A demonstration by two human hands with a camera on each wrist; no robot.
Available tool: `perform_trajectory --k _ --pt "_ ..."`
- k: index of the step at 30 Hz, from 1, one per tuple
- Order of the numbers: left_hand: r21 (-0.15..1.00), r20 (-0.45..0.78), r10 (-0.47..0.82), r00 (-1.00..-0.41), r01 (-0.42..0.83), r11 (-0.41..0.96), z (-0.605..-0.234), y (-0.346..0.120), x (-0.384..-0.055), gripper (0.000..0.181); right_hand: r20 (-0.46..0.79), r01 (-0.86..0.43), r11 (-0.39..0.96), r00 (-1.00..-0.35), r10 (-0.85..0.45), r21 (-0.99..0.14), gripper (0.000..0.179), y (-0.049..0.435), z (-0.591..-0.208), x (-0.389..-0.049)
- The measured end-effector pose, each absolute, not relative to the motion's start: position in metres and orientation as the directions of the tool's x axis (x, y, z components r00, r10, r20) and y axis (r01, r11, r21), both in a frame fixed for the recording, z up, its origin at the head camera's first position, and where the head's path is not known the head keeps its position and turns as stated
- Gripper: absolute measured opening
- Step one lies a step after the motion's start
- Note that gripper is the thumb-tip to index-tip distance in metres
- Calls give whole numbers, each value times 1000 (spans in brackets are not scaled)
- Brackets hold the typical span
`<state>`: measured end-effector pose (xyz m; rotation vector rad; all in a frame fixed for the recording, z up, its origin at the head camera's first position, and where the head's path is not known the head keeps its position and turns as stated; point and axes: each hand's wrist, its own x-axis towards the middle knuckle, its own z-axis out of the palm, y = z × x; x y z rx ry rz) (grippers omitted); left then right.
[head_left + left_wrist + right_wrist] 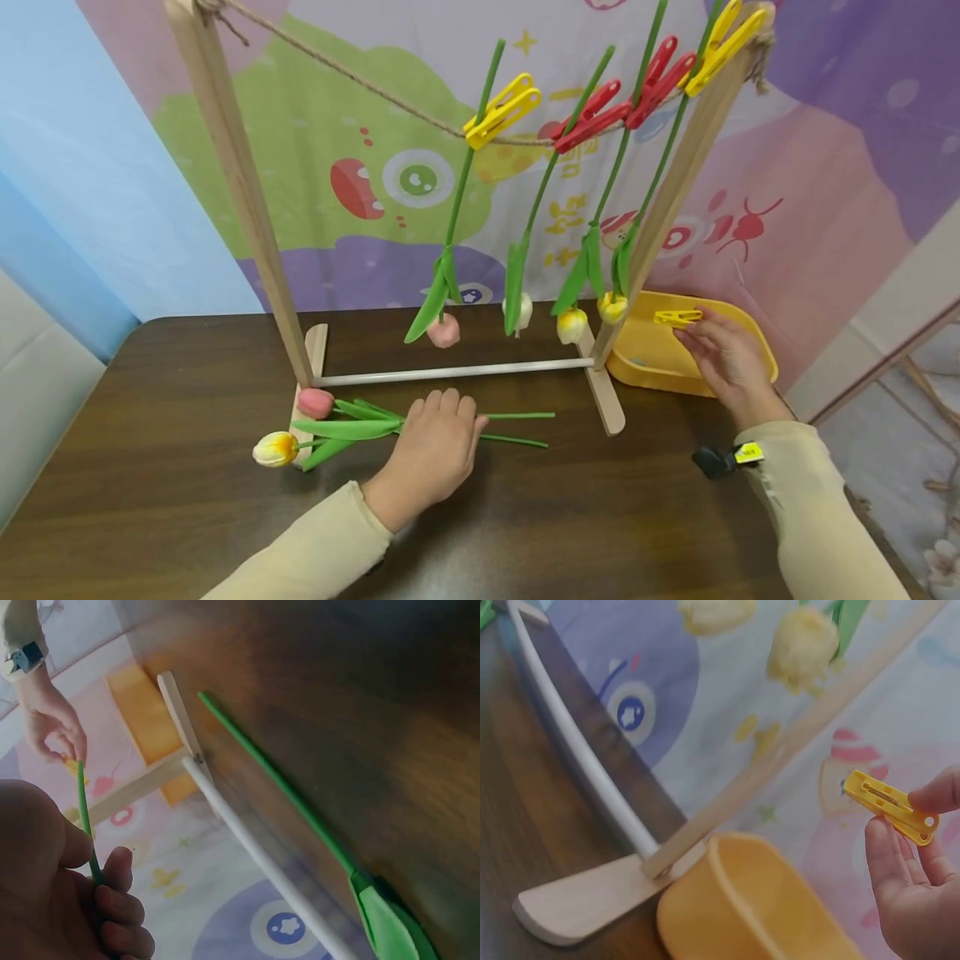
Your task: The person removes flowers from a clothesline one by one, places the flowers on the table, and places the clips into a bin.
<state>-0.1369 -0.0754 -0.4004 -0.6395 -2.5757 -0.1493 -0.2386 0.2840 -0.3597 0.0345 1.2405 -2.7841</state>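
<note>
I see brown bench (600, 517), cartoon backdrop (315, 125) at 12 o'clock; left fingers (120, 905) curled round tulip stem (82, 799), right fingers (885, 859) pinching clothespin (877, 793).

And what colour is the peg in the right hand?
The peg is yellow; it shows best in the right wrist view.

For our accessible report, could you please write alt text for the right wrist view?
A right hand pinches a yellow clothespin near a yellow tub. A wooden post slants up beside the tub, and two pale yellow tulip heads show at the top.
</note>
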Motion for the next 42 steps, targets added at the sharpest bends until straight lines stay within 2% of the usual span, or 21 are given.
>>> perform_trajectory --k 10,17,21,26,28,39,42 --pt "-37 451 434 -780 469 882 -415 -67 -134 27 -191 155 -670 -981 -20 -726 22 290 -380 -247" --pt "-30 408 441 -800 471 882 -421 -62 -134 27 -273 215 -586 -962 12 -781 42 290 -387 -251" --pt "-19 382 440 -813 469 883 -424 -58 -135 27 -300 230 -561 -953 34 -795 41 290 -391 -253" --pt "-26 398 442 -804 472 881 -427 -55 -135 27 -289 230 -485 -956 49 -844 73 286 -392 -260" --pt "-27 393 444 -805 472 881 -429 -54 -135 27 -285 234 -456 -957 48 -859 80 284 -392 -263" --pt "-59 358 473 -805 486 872 -443 -52 -138 26 -337 293 -353 -939 69 -888 74 280 -391 -275" --pt "-60 336 482 -809 493 868 -446 -51 -138 26 -336 299 -311 -939 70 -902 65 282 -392 -278"
